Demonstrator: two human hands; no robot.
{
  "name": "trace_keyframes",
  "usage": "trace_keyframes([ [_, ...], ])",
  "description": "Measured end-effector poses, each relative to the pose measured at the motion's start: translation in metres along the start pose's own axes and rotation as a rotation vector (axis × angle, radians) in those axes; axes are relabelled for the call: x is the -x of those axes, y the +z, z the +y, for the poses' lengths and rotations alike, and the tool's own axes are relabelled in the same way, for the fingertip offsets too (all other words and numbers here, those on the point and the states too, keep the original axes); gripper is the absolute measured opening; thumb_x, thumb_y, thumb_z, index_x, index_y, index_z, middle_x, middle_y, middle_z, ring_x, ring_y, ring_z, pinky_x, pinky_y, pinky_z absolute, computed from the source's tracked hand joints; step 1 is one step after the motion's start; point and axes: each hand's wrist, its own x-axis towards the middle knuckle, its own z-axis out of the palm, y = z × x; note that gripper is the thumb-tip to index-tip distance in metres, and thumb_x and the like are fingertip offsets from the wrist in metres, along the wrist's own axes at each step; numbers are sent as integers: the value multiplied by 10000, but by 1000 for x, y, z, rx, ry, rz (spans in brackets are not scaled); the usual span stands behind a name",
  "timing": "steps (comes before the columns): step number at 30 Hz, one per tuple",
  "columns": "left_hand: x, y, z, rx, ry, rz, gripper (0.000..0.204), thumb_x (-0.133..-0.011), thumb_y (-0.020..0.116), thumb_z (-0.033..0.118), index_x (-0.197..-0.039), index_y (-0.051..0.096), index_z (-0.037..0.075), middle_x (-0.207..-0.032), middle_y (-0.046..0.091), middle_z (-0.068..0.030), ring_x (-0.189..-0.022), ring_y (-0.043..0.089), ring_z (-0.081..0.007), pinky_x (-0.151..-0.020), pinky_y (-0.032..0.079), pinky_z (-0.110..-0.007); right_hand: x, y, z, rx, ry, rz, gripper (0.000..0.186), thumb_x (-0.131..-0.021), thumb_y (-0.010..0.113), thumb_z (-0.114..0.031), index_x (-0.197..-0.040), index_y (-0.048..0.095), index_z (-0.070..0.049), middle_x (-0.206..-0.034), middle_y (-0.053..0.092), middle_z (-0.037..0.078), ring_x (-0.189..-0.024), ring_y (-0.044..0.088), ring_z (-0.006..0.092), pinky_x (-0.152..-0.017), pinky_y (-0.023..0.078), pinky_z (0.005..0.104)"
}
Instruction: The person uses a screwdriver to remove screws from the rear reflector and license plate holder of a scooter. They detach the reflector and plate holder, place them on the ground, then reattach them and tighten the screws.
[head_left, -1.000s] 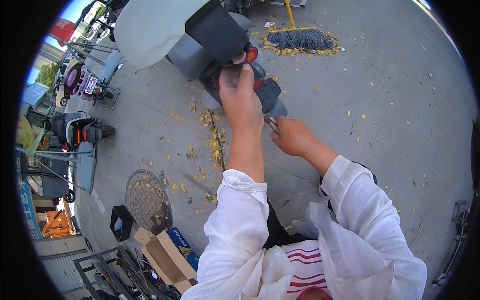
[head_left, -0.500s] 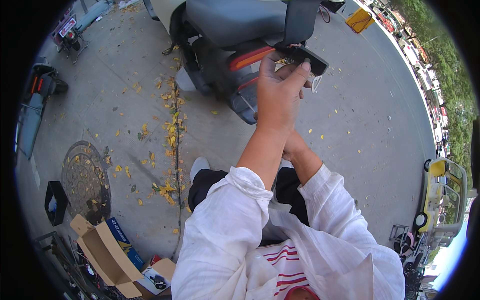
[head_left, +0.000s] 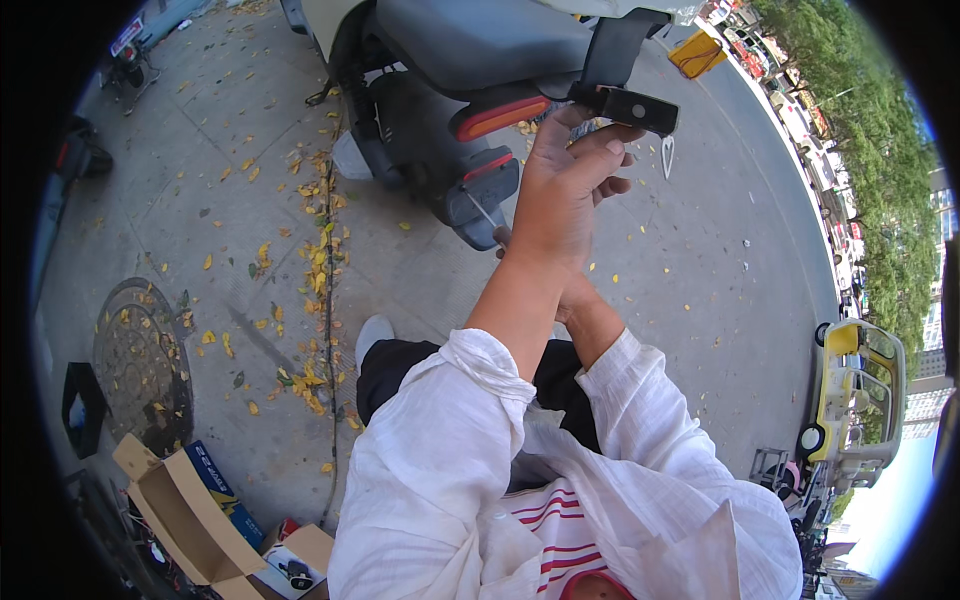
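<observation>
Tool [head_left: 481, 207], one, in right hand [head_left: 572, 294]; one black block [head_left: 645, 111] against left hand [head_left: 560, 190].

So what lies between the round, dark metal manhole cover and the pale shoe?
In the head view, scattered yellow leaves and a thin dark line in the grey pavement lie between them.

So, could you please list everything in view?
scooter: one, grey and black, top centre
small case: one, black, upper centre
heart-shaped loop: one, whitish, below case
thin tool shaft: one, silvery, scooter's rear
cardboard boxes: at least two, brown, lower left
manhole cover: one, grey, left
container: one, black, far left
leaves: many, mostly yellow, left
boxy object: one, yellow, upper right
small vehicle: one, yellow and whitish, right
trees: several, green, upper right
sleeves: two, white, bottom
left hand: one, bare, upper centre
right hand: one, bare, partly hidden, centre
</observation>
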Motion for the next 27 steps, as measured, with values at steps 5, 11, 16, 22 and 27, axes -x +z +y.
trace_keyframes([
  [5, 4, 0, 3, 43, -13, -44, 406, -873, 566, 104, -1269, 476, 108, -1121, 659, -58, -971, 567, -147, -795, 458, -311, -2, 2, -1, 86, -24, -7, 345, -901, 646, -169, -1203, 533, -46, -1025, 598, 36, -854, 600, 125, -699, 531, 285],
  [11, 1, 1, 7, 132, -10, -149, 362, -885, 579, 145, -1240, 510, 127, -1231, 618, -71, -1074, 562, -190, -830, 489, -321, 8, 17, -9, 164, 54, 159, 78, -897, 559, -172, -897, 531, -100, -674, 468, -12, -528, 396, 83, -464, 306, 251],
  [16, -2, -3, 0, 142, -9, -158, 323, -907, 557, 142, -1226, 536, 100, -1210, 624, -67, -1053, 572, -186, -822, 510, -329, 6, 25, -9, 175, -6, 184, 159, -902, 525, -183, -772, 511, -92, -542, 389, -14, -399, 277, 71, -374, 193, 254],
  [22, -10, -18, -1, 149, -25, -212, 305, -923, 545, 141, -1220, 566, 74, -1094, 650, -61, -986, 592, -163, -821, 518, -340, 9, 23, -15, 220, 73, 159, 232, -904, 559, -256, -792, 506, -59, -658, 441, 13, -411, 307, 73, -366, 206, 259],
  [27, -9, -12, -3, 55, 29, -152, 341, -926, 550, 162, -1255, 549, 72, -1167, 616, -76, -1042, 567, -164, -900, 477, -361, 14, 32, -21, 219, 103, 216, 272, -889, 581, -300, -798, 505, -55, -681, 451, 13, -415, 316, 75, -364, 221, 257],
])
